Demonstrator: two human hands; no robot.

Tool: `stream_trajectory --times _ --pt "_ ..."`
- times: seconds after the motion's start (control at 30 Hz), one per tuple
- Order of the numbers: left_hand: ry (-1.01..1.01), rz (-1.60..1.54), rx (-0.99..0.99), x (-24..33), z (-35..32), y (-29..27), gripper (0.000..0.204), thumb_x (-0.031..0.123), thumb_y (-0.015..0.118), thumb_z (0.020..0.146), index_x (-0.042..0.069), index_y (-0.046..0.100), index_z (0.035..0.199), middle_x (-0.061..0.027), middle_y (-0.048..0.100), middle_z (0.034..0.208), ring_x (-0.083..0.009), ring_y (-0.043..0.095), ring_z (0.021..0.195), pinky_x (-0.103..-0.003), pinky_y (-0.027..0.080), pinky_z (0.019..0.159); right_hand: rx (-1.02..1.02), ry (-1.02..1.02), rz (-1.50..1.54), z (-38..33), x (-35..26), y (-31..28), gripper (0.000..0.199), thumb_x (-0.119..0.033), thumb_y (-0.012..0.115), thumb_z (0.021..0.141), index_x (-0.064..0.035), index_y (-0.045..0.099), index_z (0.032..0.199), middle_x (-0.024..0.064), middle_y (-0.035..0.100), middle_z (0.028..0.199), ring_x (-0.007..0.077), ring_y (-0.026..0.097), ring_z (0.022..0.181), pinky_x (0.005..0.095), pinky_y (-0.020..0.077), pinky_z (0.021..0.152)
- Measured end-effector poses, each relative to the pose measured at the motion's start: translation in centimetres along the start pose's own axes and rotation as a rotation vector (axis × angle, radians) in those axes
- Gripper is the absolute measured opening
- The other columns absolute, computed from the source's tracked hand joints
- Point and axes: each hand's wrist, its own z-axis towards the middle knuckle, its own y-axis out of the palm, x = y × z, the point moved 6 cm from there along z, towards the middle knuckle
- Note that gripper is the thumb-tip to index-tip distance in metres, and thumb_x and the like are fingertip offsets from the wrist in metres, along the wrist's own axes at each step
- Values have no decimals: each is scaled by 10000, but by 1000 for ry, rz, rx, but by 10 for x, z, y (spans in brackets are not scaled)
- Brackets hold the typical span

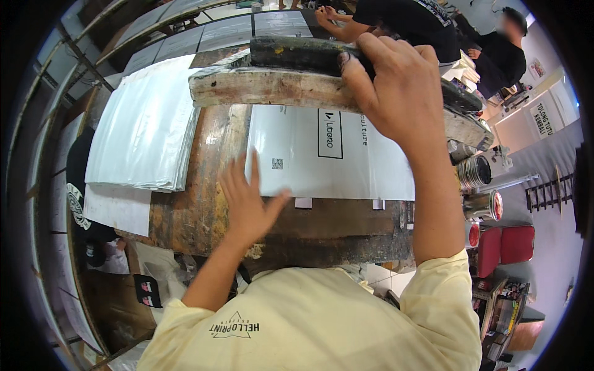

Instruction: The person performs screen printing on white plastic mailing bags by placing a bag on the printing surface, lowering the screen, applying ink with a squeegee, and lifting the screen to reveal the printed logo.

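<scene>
My right hand grips the black top edge of a long, ink-stained wooden frame, which is tilted up above the worn wooden table. Under the frame lies a white plastic bag with small black printed marks, flat on the table. My left hand hovers at the bag's near left corner with fingers spread, its thumb touching the bag's edge. It holds nothing.
A thick stack of white plastic bags lies on the table to the left. Ink tins stand at the right, beside a red stool. Other people work at a far table. Metal racks run along the left.
</scene>
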Motion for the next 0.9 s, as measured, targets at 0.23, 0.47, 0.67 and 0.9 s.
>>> stream_trajectory --times 0.23,0.47,0.67,0.9 --pt "-135 286 -335 -8 -58 64 1122 826 453 986 -13 253 1704 -329 98 1772 -527 -5 1646 -773 -103 1224 -102 -21 -19 33 15 0 391 -393 631 1011 -28 748 1085 187 739 925 381 697 887 454 466 839" --pt "-47 172 -178 12 -36 46 1000 728 524 1011 -84 436 1588 -285 417 1661 -453 252 1607 -732 10 1247 -74 -22 5 39 16 -2 392 -396 654 999 -18 751 1029 191 726 878 391 687 841 461 475 823" --pt "52 -214 210 50 70 -6 437 232 791 971 -68 724 1282 -239 745 1287 -398 723 1149 -479 567 971 -93 1 39 53 27 -2 369 -376 649 982 -16 729 977 173 710 813 366 680 774 463 472 799" --pt "-33 -416 481 26 57 -43 292 9 711 975 -50 752 1258 -162 798 1147 -159 713 782 -292 578 648 -18 31 67 45 25 3 458 -460 643 956 -21 740 870 179 730 789 367 716 797 500 455 799"
